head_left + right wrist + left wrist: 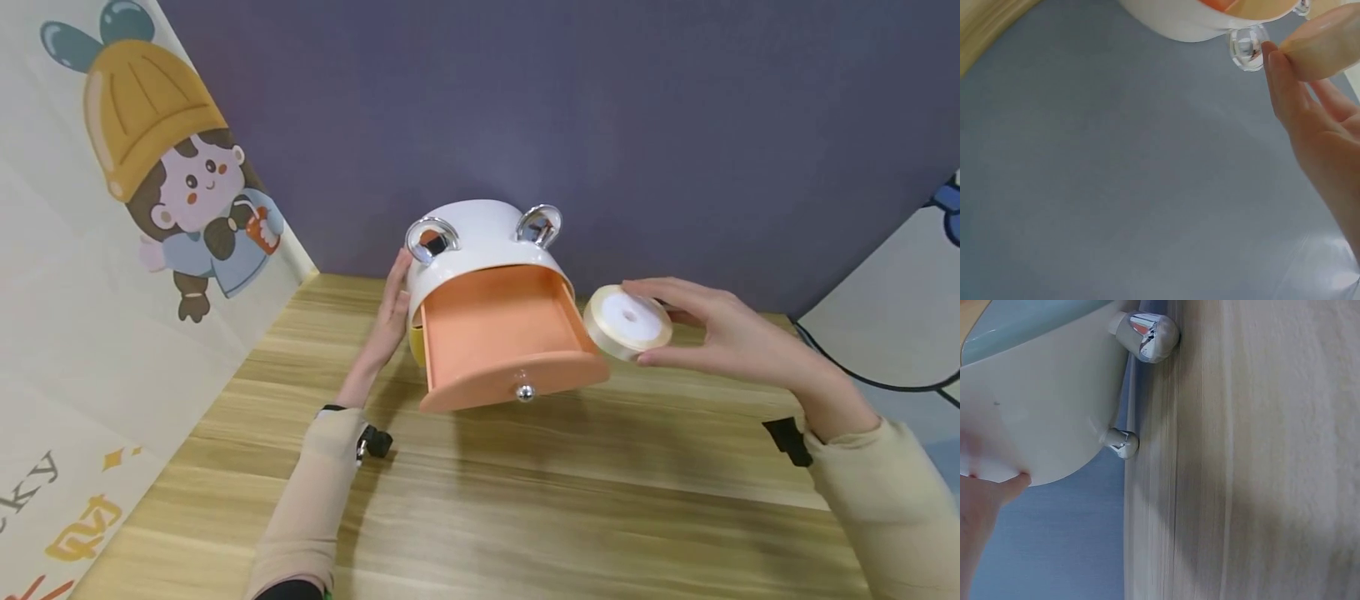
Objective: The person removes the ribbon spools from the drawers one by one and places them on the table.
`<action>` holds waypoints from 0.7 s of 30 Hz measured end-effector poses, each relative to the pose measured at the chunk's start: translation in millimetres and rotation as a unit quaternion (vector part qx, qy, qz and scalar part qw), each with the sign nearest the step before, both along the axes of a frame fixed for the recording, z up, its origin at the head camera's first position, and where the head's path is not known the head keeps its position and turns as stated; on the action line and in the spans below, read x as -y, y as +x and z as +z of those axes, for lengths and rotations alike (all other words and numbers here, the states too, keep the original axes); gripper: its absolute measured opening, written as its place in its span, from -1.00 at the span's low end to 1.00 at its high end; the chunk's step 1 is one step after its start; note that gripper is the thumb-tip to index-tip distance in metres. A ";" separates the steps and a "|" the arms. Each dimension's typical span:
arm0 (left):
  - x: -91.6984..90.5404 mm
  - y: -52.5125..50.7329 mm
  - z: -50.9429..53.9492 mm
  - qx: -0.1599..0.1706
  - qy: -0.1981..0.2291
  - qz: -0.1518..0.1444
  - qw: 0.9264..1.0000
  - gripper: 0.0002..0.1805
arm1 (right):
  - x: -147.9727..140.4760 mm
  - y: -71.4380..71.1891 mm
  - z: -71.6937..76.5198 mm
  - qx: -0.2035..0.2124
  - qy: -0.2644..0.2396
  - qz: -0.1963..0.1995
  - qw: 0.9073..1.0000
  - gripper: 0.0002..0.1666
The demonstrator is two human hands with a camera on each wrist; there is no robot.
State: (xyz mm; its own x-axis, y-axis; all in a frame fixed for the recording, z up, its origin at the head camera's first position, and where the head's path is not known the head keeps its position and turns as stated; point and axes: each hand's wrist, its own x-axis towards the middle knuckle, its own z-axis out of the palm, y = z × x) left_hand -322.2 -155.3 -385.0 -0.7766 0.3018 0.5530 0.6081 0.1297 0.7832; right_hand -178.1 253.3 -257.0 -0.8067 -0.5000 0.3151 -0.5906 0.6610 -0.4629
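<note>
Wooden table [600, 517], drawer [483, 385] pulled out, ribbon roll [627, 328] just to its right.
My right hand [723, 329] pinched the roll, flat face tilted upward, so the drawer's open top lay leftward of it; my left hand [388, 317], fingers unclenched, rested against the white box [480, 237] on the far side from the roll.

The way into the drawer [498, 317] is open from above. At its rear the box [480, 225] arches over it, and two ears [551, 218] jut up. The left hand [388, 312] bars the box's left side; the right hand [720, 321] and spool [628, 321] take up the room just right of the drawer. The knob [526, 392] sticks out in front. Behind, the wall [675, 167] blocks passage; nearer, the table [562, 500] leaves a broad lane between the forearms [311, 492].
</note>
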 end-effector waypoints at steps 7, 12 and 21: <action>-0.3 2.3 -1.0 0.003 -0.007 -0.001 1.000 -0.12 | -18.3 4.4 -18.3 0.064 -0.022 -0.056 0.996 -0.06; -1.4 2.7 -0.7 -0.001 -0.011 0.004 1.000 -0.17 | -33.4 6.1 -36.0 0.075 -0.035 -0.054 0.995 -0.07; -2.0 2.6 -1.4 0.001 -0.012 0.007 1.000 -0.24 | -44.9 10.6 -69.6 0.084 -0.055 -0.051 0.994 -0.10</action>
